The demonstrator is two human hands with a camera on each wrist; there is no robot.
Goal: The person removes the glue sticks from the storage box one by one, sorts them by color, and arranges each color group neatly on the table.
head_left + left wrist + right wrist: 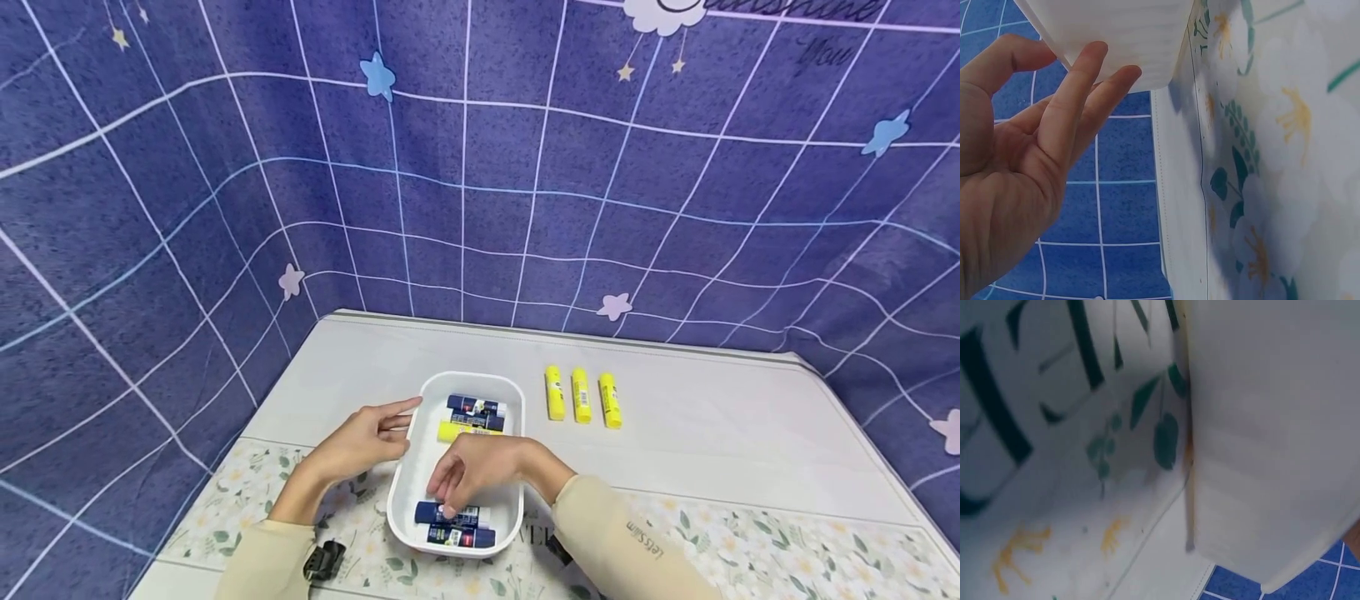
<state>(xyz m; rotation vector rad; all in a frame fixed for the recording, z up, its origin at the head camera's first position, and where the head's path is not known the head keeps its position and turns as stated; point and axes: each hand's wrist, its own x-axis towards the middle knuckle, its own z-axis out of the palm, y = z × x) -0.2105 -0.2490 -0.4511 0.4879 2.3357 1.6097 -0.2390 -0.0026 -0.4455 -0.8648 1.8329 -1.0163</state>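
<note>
The right grip [483,465], half-curled, hangs over a navy glue stick [470,516] lying crosswise in the white tray [481,380]; I can't tell whether it has hold. The left grip [363,440], fingers loosely extended, touches the tray's left wall.

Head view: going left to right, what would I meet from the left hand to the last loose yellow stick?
Left hand → white tray → left yellow stick → middle yellow stick → right yellow stick.

Cream sleeves [266,560], one with dark lettering [645,540]
</note>
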